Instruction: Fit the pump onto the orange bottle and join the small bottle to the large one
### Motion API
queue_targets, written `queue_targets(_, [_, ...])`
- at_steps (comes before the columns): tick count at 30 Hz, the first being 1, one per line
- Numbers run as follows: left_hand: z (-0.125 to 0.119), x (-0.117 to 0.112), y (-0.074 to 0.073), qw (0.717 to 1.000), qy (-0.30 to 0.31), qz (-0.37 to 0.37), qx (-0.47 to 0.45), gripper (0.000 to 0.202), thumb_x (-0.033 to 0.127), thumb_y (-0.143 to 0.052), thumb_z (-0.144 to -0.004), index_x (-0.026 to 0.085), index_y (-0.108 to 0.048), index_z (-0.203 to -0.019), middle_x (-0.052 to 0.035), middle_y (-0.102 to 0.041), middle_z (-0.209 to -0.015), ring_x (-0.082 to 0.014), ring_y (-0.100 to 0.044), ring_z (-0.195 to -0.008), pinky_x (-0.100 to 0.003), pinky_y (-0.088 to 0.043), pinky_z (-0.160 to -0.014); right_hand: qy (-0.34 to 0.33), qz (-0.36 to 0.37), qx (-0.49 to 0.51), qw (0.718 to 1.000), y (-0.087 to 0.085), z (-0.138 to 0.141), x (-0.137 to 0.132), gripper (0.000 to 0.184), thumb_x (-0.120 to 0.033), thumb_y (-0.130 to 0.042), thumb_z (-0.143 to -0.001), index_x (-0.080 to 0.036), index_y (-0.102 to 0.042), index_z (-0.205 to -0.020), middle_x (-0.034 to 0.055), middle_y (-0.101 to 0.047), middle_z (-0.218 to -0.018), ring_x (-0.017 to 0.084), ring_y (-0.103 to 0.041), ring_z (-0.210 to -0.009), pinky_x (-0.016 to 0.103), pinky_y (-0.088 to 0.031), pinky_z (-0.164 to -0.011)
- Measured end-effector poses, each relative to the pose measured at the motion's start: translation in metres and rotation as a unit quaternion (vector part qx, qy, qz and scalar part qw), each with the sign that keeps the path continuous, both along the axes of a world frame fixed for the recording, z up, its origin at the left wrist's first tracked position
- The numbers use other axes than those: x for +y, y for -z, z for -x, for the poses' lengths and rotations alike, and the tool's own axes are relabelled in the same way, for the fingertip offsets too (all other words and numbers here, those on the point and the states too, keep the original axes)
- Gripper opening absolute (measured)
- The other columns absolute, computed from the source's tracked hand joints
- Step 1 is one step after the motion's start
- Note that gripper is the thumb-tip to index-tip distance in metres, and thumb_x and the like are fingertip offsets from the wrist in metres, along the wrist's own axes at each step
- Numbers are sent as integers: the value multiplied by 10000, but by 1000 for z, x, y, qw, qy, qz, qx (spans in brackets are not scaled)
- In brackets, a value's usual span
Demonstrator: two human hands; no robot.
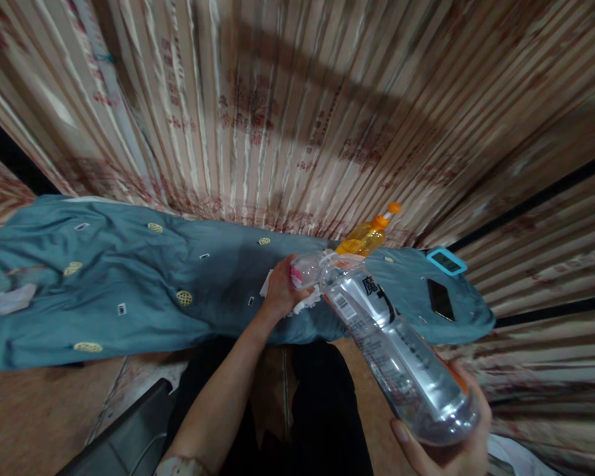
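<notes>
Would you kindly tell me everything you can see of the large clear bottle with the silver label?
The large, clear, plastic-looking bottle has a silver label with black characters and a barcode, plus orange edges. It is held aslant, its base gripped by the right hand. Its narrower upper end points towards the left hand; whether it joins the clear, pink-marked piece there is unclear, as is whether it holds liquid.

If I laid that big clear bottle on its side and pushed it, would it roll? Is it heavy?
The bottle would probably roll, since its sides look rounded. Its see-through walls look like thin plastic, so it's likely light when empty and might squash. I can't tell how much liquid is inside.
</notes>
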State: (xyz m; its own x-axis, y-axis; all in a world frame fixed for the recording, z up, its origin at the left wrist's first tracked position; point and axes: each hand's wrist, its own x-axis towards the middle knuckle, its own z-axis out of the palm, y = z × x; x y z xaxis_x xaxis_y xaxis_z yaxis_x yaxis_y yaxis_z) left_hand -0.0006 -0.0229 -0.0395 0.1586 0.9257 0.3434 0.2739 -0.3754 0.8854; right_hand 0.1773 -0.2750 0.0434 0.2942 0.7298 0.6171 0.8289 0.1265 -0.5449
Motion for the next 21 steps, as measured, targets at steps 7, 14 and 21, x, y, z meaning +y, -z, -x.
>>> queue_targets(7, [0,-1,-3,1000,-1,-2,5,757,249,-854,-617,163,-521,-1291,-135,-648,-1256,-331,-632,-1171,-508,-489,-1056,62,-1,131,989,-8,19,4,1069,-528,-828,-675,-112,-345,-1533,218,-423,-1439,409,-398,-1350,690,-129,-1168])
queue_targets(14, [0,-1,-3,1000,-12,-1,9,766,257,-863,-606,189,-521,-1288,-121,-645,-1264,-328,-632,-1167,-510,-495,-1049,45,1,98,994,-6,13,3,1025,-488,-830,-682,-166,-361,-1535,203,-430,-1450,419,-407,-1347,719,-145,-1146])
queue_targets(21, [1,-1,-6,1000,-3,-6,15,757,246,-853,-611,176,-520,-1288,-130,-653,-1243,-334,-636,-1164,-514,-501,-1041,65,2,128,990,-13,24,5,1067,-530,-816,-685,-72,-346,-1527,236,-413,-1462,413,-374,-1382,666,-128,-1184])
